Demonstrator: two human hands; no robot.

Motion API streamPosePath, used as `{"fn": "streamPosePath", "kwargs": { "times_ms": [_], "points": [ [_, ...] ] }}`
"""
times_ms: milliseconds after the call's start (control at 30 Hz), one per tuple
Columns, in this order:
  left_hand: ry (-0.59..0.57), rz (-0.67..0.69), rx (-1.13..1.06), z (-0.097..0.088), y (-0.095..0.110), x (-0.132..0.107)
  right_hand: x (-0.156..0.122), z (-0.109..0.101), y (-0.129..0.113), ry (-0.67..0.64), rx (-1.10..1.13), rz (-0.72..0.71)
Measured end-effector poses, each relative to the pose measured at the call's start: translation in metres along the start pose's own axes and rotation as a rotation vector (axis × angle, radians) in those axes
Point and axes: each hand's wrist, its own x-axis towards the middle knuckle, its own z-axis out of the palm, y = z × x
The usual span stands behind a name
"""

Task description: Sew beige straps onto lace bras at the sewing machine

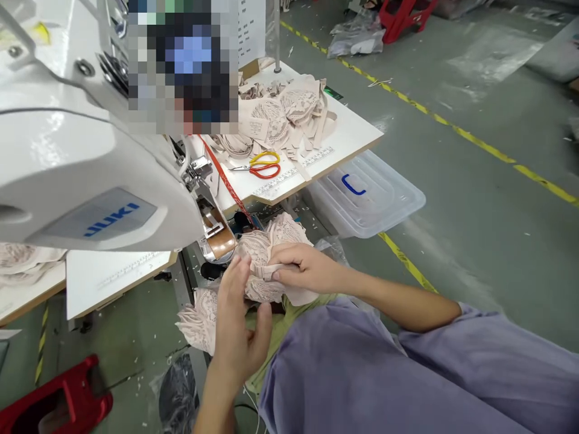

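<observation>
A white sewing machine fills the left of the head view, its presser foot at centre. Just right of the foot lies a beige lace garment piece. My right hand pinches the lace's edge with curled fingers. My left hand is below it, fingertips touching the lace near the foot, the palm turned up and the fingers partly stretched. More lace hangs below the left hand.
Behind the machine a white table carries a pile of beige lace pieces and yellow-and-red scissors. A clear plastic bin lid lies on the floor beside it. A red stool is at lower left. Yellow floor tape crosses the floor.
</observation>
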Motion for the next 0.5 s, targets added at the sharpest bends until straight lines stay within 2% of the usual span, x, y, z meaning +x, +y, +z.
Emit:
{"fn": "streamPosePath", "kwargs": {
  "times_ms": [67, 133, 233, 333, 433, 500],
  "points": [
    [-0.145, 0.055, 0.028, -0.004, -0.007, 0.010, -0.002, -0.002, -0.001, -0.074, -0.112, -0.083],
    [-0.193, 0.112, 0.062, -0.004, -0.016, 0.012, -0.003, -0.004, -0.001, -0.122, -0.306, -0.196],
    [-0.052, 0.304, 0.162, 0.001, -0.028, 0.002, -0.006, -0.002, 0.000, -0.093, -0.620, -0.340],
    [0.123, 0.497, 0.284, 0.005, -0.034, -0.014, -0.010, 0.002, 0.003, -0.020, -0.710, -0.403],
    [0.191, 0.535, 0.300, 0.006, -0.037, -0.025, -0.012, 0.005, 0.004, -0.014, -0.629, -0.380],
    [0.202, 0.465, 0.280, 0.007, -0.038, -0.032, -0.012, 0.006, 0.005, -0.079, -0.523, -0.297]
  ]
}}
